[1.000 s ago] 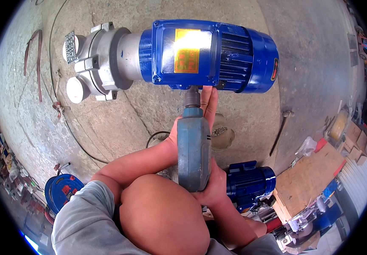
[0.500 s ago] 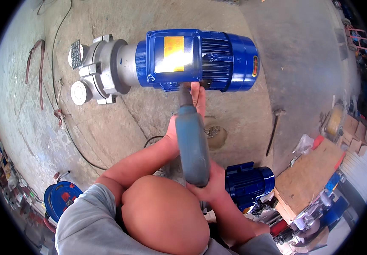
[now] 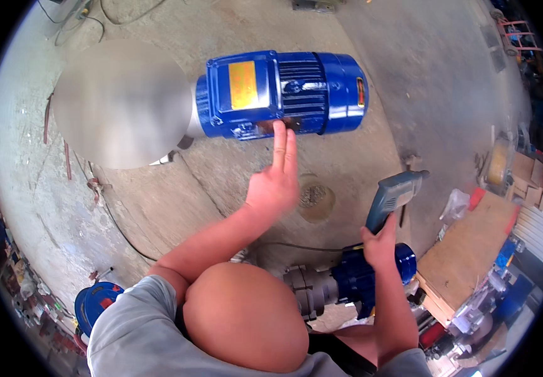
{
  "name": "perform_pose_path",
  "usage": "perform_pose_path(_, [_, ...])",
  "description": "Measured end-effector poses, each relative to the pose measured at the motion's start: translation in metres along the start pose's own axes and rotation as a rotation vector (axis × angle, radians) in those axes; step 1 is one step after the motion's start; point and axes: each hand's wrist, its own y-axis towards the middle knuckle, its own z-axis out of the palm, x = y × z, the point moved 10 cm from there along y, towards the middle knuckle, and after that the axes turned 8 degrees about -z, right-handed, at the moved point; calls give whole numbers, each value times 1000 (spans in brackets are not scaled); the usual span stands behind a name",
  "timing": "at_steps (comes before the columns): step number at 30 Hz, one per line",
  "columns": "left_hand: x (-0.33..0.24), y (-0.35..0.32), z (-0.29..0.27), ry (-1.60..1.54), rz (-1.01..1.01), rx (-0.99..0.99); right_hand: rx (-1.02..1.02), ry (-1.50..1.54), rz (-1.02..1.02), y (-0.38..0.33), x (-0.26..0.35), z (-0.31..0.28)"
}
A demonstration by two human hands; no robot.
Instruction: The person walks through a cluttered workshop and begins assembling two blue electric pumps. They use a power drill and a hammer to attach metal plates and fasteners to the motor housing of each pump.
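A large blue electric motor [image 3: 303, 94] lies on its side on the concrete floor, with a yellow label on its box-shaped cover. My left hand [image 3: 274, 188] reaches up to its near side. Two straight fingers rest against a small dark patch there, and the other fingers look folded. Off to the right, my right hand [image 3: 381, 242] grips the handle of a blue-grey power drill [image 3: 397, 191], held apart from the motor and aimed to the right. Below the drill lies a second, smaller blue motor [image 3: 354, 273] with a grey metal end. A blurred round area hides what adjoins the large motor's left end.
A round beige dish-like thing [image 3: 315, 200] with small bits in it sits near my left wrist. At right are a wooden board [image 3: 466, 251], cardboard boxes [image 3: 532, 176] and clutter. A blue cable reel [image 3: 98, 308] stands at lower left, and cables cross the floor.
The drill has come away from the large motor and swung to the right in my right hand. My left hand stays at the motor's near side, its two fingers now in plain sight.
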Motion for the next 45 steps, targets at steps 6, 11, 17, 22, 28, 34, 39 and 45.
perform_pose_path(6, [-10, -2, -17, 133, 110, -84, -2, 78, 172, 53, -88, 68])
perform_pose_path(11, [-5, -1, -22, 30, 159, -117, -70, 53, 132, 63, -106, 98])
perform_pose_path(17, [4, -1, -11, -60, 182, -123, -23, -36, 163, 56, -110, 104])
perform_pose_path(22, [7, 2, -12, -118, 198, -87, 96, 7, 264, 63, -103, 93])
perform_pose_path(28, [9, 3, -5, -139, 213, -51, 65, -58, 327, 45, -115, 66])
perform_pose_path(34, [12, 3, -4, -141, 186, -54, -101, 260, -45, 62, 50, 12])
perform_pose_path(39, [12, 0, -8, -111, 177, -105, 62, 524, -364, 71, 171, 49])
perform_pose_path(45, [11, -5, -26, -248, 124, -71, 97, 54, -900, 96, 250, 81])
